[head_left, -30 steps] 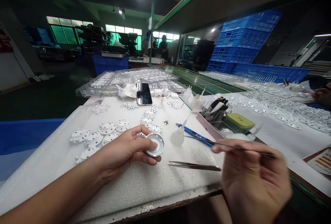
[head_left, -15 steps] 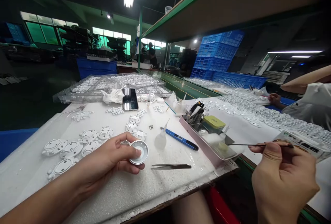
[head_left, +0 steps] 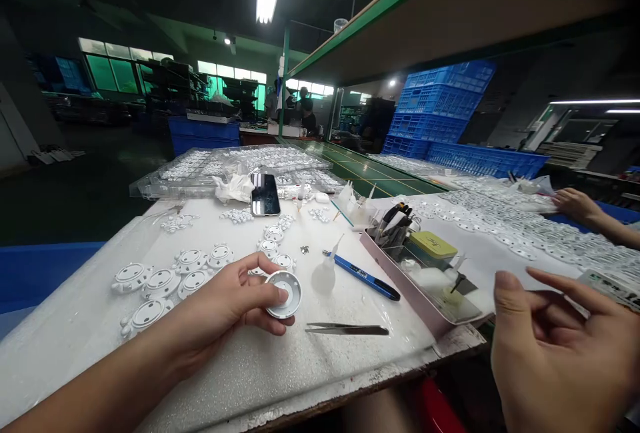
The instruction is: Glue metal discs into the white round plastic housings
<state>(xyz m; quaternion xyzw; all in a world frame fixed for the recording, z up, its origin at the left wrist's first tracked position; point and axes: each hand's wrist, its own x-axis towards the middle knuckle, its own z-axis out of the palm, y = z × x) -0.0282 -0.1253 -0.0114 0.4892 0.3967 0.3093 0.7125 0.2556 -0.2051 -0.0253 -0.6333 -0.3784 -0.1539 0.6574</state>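
My left hand grips a round white cup-shaped part between thumb and fingers, its hollow side facing up. At the right, my right hand hangs beside the pink tray, thumb and fingers apart, holding nothing. Metal tweezers lie on the white foam surface right of the held part. Behind them are a small squeeze bottle and a blue pen-like tool. Several white round parts lie left of my left hand. A thin dark stick stands in a small container in the tray.
Clear trays of white parts and a phone lie at the back. Pens and a yellow-green box sit in the pink tray. Blue crates are stacked behind. Another person's hand reaches over white parts at the right.
My right hand has let go of the thin dark stick and opened; the stick now stands in the tray. The view has shifted slightly left. The other person's hand has moved right.
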